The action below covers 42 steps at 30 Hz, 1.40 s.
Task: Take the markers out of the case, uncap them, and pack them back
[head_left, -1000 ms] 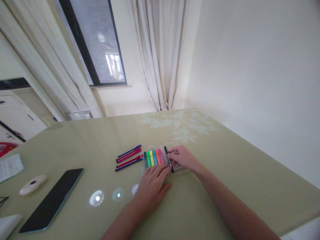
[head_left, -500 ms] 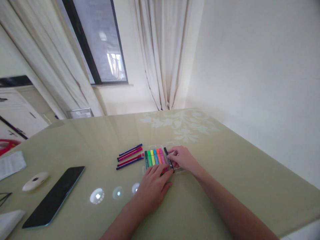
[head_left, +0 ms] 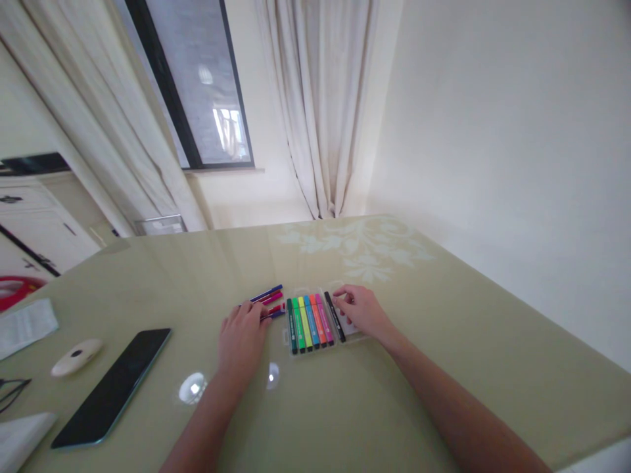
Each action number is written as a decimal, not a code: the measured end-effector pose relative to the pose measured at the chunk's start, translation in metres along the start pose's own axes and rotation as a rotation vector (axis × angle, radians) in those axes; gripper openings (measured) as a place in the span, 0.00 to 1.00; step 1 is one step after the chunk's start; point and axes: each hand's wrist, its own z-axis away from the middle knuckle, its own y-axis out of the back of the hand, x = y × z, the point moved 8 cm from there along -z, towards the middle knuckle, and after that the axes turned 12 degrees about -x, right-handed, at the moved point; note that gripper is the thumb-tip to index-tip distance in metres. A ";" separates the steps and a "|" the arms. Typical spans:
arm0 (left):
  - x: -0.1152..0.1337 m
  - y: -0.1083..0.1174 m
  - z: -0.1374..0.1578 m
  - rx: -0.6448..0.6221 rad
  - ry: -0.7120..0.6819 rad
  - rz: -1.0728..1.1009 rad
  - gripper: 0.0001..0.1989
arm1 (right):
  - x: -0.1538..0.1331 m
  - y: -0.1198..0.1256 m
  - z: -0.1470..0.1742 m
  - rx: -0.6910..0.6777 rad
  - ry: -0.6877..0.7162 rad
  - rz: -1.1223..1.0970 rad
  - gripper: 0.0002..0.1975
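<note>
A clear plastic case (head_left: 287, 337) lies opened flat on the table. In its left half, several markers (head_left: 309, 322) in green, yellow, blue, orange and pink lie side by side. A black marker (head_left: 335, 317) lies along the inner edge of the right half. My right hand (head_left: 362, 309) rests over that half, fingers bent and apart, the tips beside the black marker. My left hand (head_left: 243, 338) is on several loose pens (head_left: 269, 299), blue, pink and red, left of the case. Its fingers reach over them and hide their left ends.
A black tablet or phone (head_left: 113, 387) lies at the left, near a cream oval mouse (head_left: 76, 357). Behind these are a paper (head_left: 29, 327) and a red object (head_left: 20, 289). A cable (head_left: 14, 394) and white object (head_left: 24, 437) sit at lower left. The wall (head_left: 517, 164) borders the right side.
My left hand has moved left from the case's front edge onto the loose pens, uncovering the markers' lower ends. My right hand has stayed about where it was, with its fingertips slightly off the black marker.
</note>
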 end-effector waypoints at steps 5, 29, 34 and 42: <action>-0.015 -0.007 -0.003 -0.083 0.028 -0.063 0.11 | -0.005 0.000 0.000 0.000 0.046 -0.005 0.09; 0.068 -0.024 0.018 -0.112 -0.207 1.019 0.24 | -0.039 -0.032 0.010 -0.229 0.211 -0.623 0.20; 0.084 -0.022 0.027 -0.057 -0.372 0.772 0.19 | -0.032 -0.015 0.006 -0.185 0.202 -0.673 0.16; 0.126 -0.038 0.046 -0.040 -0.720 0.148 0.20 | 0.015 0.013 -0.010 -0.108 0.001 -0.320 0.07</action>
